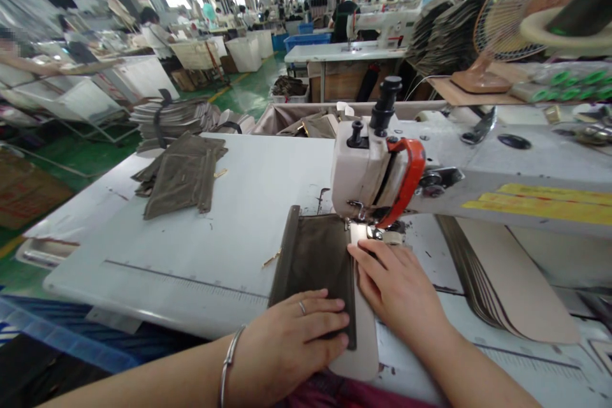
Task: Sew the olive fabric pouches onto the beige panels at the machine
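A dark brown fabric panel with a gold zipper pull at its left side lies on the table. Its right edge rests over a pale backing piece. My left hand, wearing a ring and a bangle, lies flat on the lower part of the panel with its fingers stretched out. Close to the presser foot, my right hand presses its extended fingertips on the panel's right edge and the pale piece. Above them stands the head of a sewing machine with an orange guard.
Several sewn brown pieces lie at the table's left, before a strapped stack. Curved pale panels are piled right of the machine. A fabric-lined bin stands behind the table. A fan is at back right; people work farther off.
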